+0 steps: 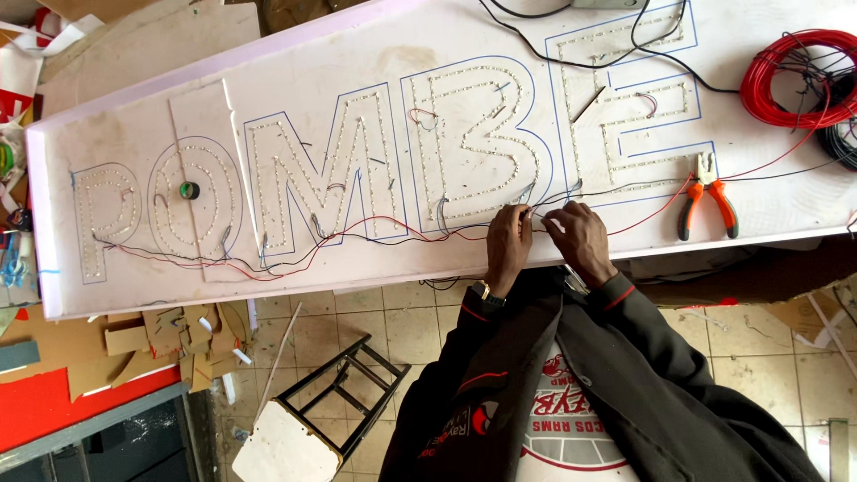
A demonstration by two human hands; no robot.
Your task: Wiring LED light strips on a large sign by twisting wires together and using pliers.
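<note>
Both hands (pixel 544 234) pinch thin wires (pixel 534 214) on the white board (pixel 303 71).

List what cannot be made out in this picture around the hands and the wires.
Head view only:
- Wire ends at the fingertips: pinched between left hand and right hand, too small to tell whether they are joined.
- Coil of red wire: cut off by the right edge.
- Black wire coil: mostly past the right edge.
- Pliers jaws: too small to tell their type.
- White sign board: its right end runs out of frame.
</note>
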